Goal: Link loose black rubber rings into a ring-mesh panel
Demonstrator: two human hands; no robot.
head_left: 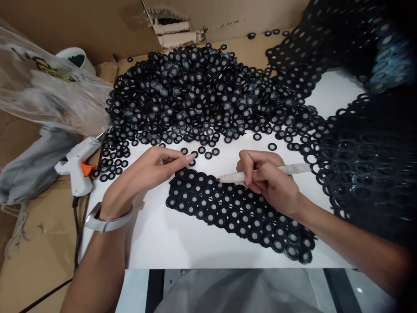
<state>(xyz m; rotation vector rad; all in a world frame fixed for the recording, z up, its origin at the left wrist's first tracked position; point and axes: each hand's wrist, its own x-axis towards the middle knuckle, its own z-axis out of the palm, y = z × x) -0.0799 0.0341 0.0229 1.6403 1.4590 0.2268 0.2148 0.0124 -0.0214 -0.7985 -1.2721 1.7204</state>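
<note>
My left hand [156,167] has thumb and index finger pinched together at a small black ring with a grey centre [192,162], just above the upper left corner of a joined strip. My right hand [269,178] grips a pale, pen-like stick [233,177], its dark tip touching the strip's top edge. The strip [231,226], made of black rings in several rows, lies slanted on the white board [156,243], its right end nearer the front edge. A few loose rings [208,155] lie between my hands.
Behind my hands rises a large heap of rings [195,87]. Joined black sheets [365,161] cover the right side. At left are a white glue gun [80,163] with its cord, a clear plastic bag [48,91], grey cloth [35,161] and a white pot [85,65].
</note>
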